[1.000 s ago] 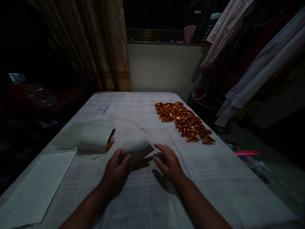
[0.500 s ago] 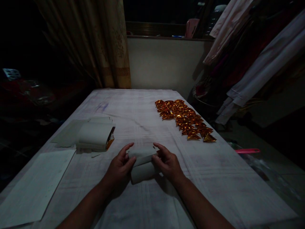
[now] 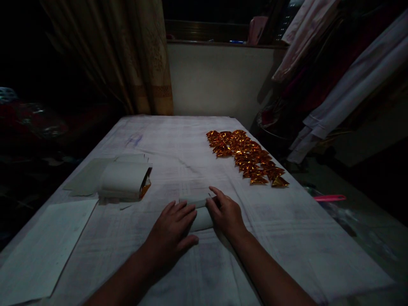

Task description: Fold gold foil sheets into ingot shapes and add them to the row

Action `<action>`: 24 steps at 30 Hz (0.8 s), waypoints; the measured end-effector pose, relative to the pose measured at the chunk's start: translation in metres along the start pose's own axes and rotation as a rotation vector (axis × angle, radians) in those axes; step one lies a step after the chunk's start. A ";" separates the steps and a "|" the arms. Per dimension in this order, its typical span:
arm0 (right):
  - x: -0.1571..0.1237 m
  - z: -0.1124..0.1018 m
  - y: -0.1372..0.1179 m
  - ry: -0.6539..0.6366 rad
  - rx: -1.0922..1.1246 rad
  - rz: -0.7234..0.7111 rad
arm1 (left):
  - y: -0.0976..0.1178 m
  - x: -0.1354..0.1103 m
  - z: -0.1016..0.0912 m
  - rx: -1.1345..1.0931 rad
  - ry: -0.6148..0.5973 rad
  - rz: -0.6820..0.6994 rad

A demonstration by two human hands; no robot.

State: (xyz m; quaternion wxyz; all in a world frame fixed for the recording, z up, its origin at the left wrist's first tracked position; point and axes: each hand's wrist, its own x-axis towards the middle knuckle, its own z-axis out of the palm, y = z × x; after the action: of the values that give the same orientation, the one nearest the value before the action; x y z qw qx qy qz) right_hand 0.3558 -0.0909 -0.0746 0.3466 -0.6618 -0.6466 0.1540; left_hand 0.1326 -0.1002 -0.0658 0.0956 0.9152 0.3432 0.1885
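A small folded sheet of pale paper lies on the white tablecloth in front of me. My left hand rests flat on its left part, fingers stretched out. My right hand presses on its right end with the fingers curled over the edge. To the left sits a stack of pale sheets with a gold foil edge showing. A heap of folded gold foil pieces lies at the far right of the table.
A large sheet of white paper lies at the near left corner. A curtain hangs behind the table and clothes hang at the right. A pink object lies beyond the right table edge.
The paper, held up by my left hand a second ago, has been folded over and laid down. Both hands now press it flat on the table.
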 end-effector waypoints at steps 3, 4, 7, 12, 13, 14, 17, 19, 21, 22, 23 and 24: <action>-0.001 -0.004 -0.002 -0.038 0.007 -0.009 | 0.000 0.001 0.002 0.028 -0.009 -0.030; -0.002 -0.006 -0.002 -0.056 0.010 -0.018 | 0.000 0.002 0.002 0.035 -0.007 -0.043; -0.006 -0.011 0.001 -0.122 0.014 -0.085 | 0.000 0.003 0.001 0.058 0.000 -0.079; -0.014 -0.015 0.008 -0.200 0.021 -0.302 | -0.001 0.006 0.002 0.112 -0.002 -0.105; -0.014 -0.015 0.009 -0.200 0.021 -0.330 | -0.002 0.008 0.001 0.119 -0.013 -0.106; -0.015 -0.014 0.009 -0.191 0.016 -0.349 | -0.003 0.010 0.001 0.124 -0.025 -0.106; -0.013 -0.012 0.010 -0.145 -0.050 -0.371 | -0.004 0.019 -0.004 0.124 -0.052 -0.109; -0.011 -0.012 0.007 -0.127 -0.146 -0.371 | -0.004 0.025 -0.008 0.116 -0.058 -0.108; -0.009 -0.013 0.004 -0.113 -0.263 -0.386 | -0.003 0.030 -0.010 0.108 -0.061 -0.099; -0.008 -0.014 0.002 -0.099 -0.320 -0.400 | -0.002 0.031 -0.010 0.106 -0.057 -0.094; -0.007 -0.015 0.001 -0.077 -0.371 -0.423 | -0.002 0.031 -0.009 0.107 -0.048 -0.091; -0.005 -0.016 0.000 -0.051 -0.409 -0.458 | -0.001 0.030 -0.007 0.110 -0.036 -0.091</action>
State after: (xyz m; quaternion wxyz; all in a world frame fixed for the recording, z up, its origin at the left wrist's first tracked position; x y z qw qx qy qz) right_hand 0.3655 -0.1001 -0.0643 0.2156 -0.5508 -0.8051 -0.0447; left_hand 0.1498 -0.0790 -0.0511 0.0599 0.9057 0.3924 0.1485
